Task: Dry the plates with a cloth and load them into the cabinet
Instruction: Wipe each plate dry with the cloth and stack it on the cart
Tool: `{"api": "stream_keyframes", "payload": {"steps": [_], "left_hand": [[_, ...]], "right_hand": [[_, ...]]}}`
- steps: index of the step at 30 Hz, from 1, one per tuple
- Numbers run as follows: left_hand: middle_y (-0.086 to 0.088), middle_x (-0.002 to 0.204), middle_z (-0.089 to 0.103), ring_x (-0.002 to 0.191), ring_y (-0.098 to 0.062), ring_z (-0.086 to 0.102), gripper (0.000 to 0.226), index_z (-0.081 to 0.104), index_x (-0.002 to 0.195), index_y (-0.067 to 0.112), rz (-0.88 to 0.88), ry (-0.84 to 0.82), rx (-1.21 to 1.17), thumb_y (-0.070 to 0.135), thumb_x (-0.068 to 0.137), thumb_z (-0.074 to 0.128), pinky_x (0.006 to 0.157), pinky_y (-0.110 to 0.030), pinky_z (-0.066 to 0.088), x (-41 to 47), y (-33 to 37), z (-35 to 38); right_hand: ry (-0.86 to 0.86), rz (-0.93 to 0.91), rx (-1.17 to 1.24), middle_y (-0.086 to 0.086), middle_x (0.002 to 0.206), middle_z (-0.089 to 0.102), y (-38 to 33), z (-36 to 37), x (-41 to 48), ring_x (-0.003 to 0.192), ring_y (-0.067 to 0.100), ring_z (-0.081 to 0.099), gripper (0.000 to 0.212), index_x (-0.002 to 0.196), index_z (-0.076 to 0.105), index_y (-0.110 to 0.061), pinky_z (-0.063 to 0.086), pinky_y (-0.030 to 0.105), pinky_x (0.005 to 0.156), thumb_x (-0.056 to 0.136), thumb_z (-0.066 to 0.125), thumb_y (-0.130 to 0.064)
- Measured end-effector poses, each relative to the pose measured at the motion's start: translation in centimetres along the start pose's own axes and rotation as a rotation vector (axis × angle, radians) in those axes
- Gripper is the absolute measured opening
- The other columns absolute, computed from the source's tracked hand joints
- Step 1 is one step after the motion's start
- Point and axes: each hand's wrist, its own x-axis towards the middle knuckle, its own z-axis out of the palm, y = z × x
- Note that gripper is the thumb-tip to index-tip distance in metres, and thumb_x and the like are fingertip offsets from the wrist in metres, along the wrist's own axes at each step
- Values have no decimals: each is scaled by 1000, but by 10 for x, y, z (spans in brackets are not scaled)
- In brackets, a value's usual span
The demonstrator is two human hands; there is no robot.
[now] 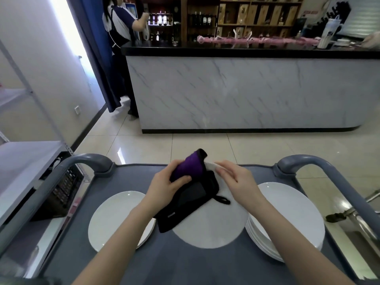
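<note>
A white plate [213, 227] is held tilted above the grey cart top [185, 264], between the two other plate groups. My right hand [236, 182] grips its far rim. My left hand [168, 186] presses a purple and black cloth [191, 194] against the plate's upper part, and the cloth drapes down over the plate's left side. On the cart at the left lies a white plate [115, 219], partly hidden by my left forearm. At the right stands a stack of white plates [292, 221].
The cart has grey tube handles at the left [82, 161] and the right [320, 163]. A metal shelf unit [24, 161] stands at the left. Across the tiled floor is a marble-fronted counter [236, 89], and a person [121, 27] stands by its left end.
</note>
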Motion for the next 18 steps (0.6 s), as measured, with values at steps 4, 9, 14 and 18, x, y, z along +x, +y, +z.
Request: {"api": "stream_keyframes", "payload": {"steps": [4,9,14,18], "left_hand": [[24,92,67,90,0,63,24,57,105,50,-172,318,-240,31,92,65,79,-18,49,-13,-9,14],[22,94,69,89,1,65,19,57,97,54,-345,463,-465,36,93,62,81,-31,50,-38,-17,45],[17,94,70,90,-5,66,24,60,102,46,-262,432,-356,24,93,65,77,-24,50,-36,-23,22],[30,95,66,90,6,62,38,55,103,54,-54,222,-59,21,90,69,73,-6,44,-29,-12,1]], "right_hand": [[261,94,202,-16,92,72,2,7,-9,89,-2,64,23,97,68,-36,45,11,79,102,53,-20],[505,244,391,-24,92,71,1,28,-20,88,-3,64,33,90,67,-51,49,19,78,104,48,-28],[213,253,309,-9,91,72,21,11,-24,87,17,67,11,97,63,-38,53,37,79,99,55,-30],[-21,151,153,-18,88,69,18,2,-10,86,3,63,13,96,64,-39,47,21,79,91,55,-45]]}}
